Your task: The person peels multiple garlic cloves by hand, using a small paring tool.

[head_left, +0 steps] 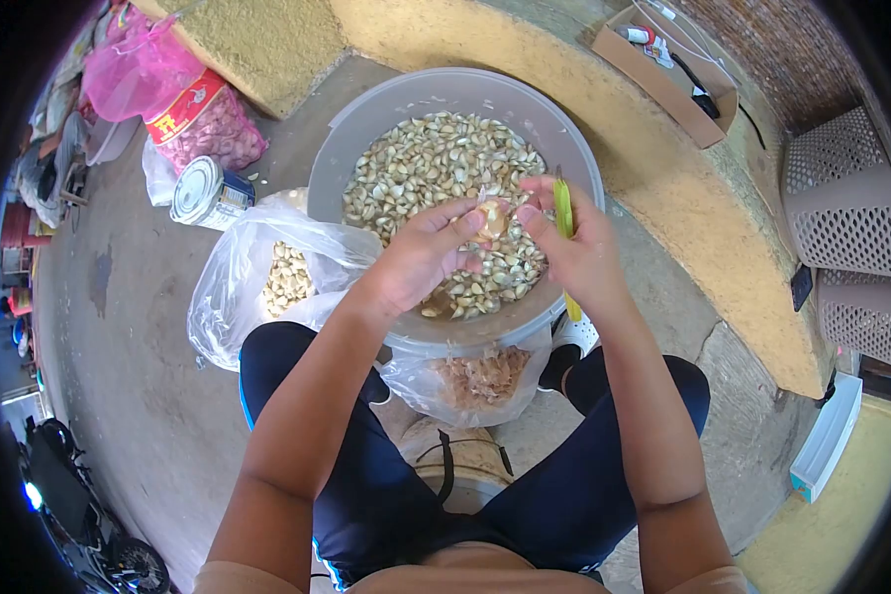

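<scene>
Head view: a clear bag (226,287) holds pale cloves (287,282); the left hand (421,255) pinches a garlic piece (492,220) over the grey basin (386,97); the right hand (586,252), thumb near the piece, grips a yellow-green tool (563,206). Peeling seems underway; the next move calls for a steady pinch.

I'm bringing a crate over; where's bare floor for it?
Widest bare floor lies between the clear bag and the motorcycle; a smaller patch between the right knee and the yellow ledge. Crowded: left of the tub, with that bag and the can, and between the feet, with the peelings bag.
</scene>
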Action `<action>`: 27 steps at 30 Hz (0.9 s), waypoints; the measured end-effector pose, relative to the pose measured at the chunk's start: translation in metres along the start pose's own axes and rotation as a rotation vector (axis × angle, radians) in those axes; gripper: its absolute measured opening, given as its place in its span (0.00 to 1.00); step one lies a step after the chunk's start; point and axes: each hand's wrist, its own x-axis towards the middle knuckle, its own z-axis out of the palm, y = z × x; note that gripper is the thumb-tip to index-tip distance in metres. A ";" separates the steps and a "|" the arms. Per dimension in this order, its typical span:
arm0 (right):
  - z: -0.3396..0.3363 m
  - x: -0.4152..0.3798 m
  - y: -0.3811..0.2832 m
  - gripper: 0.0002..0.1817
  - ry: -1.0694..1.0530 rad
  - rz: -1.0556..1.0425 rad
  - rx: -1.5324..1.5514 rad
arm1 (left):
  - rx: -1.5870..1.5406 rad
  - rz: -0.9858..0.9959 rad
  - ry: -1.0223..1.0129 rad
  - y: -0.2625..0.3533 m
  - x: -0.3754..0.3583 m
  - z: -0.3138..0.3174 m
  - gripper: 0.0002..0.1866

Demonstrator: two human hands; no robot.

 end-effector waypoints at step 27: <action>0.007 -0.003 0.015 0.13 -0.143 -0.369 -0.558 | 0.035 0.023 0.101 -0.002 0.003 -0.005 0.18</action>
